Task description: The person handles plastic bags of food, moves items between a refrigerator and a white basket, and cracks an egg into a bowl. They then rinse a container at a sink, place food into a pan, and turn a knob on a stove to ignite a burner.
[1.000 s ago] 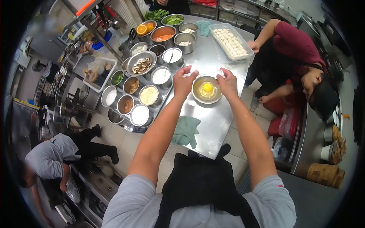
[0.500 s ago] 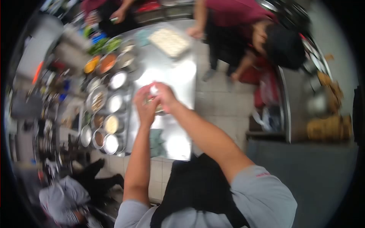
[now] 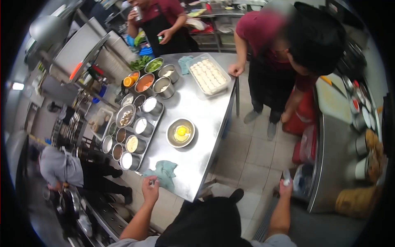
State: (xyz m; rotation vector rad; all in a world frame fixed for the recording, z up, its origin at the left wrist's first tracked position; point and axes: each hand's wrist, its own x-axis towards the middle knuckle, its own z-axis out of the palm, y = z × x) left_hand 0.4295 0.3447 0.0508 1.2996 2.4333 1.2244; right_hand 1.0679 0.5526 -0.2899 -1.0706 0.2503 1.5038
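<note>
A round metal bowl [image 3: 169,139] stands on the steel table, with a cracked egg [image 3: 181,131] in it, its yolk showing whole. My right hand [image 3: 284,189] is held far out to the right over the floor, fingers closed on a white eggshell [image 3: 286,178]. My left hand [image 3: 150,192] is at the near edge of the table, beside a crumpled green cloth [image 3: 163,173]. Its fingers are pinched together; a small greyish thing shows at their tips, too small to name.
Metal containers of ingredients [image 3: 143,126] line the left side of the table [image 3: 193,164]. A plastic tray of white pieces [image 3: 209,75] sits at the far end. A co-worker [image 3: 263,45] stands at the right corner, another [image 3: 160,24] behind. A steel counter [image 3: 333,136] runs along the right.
My hands, earlier together over the bowl around something white, have come apart: the left back to the table's near edge, the right out to the right. The bowl and egg now show fully.
</note>
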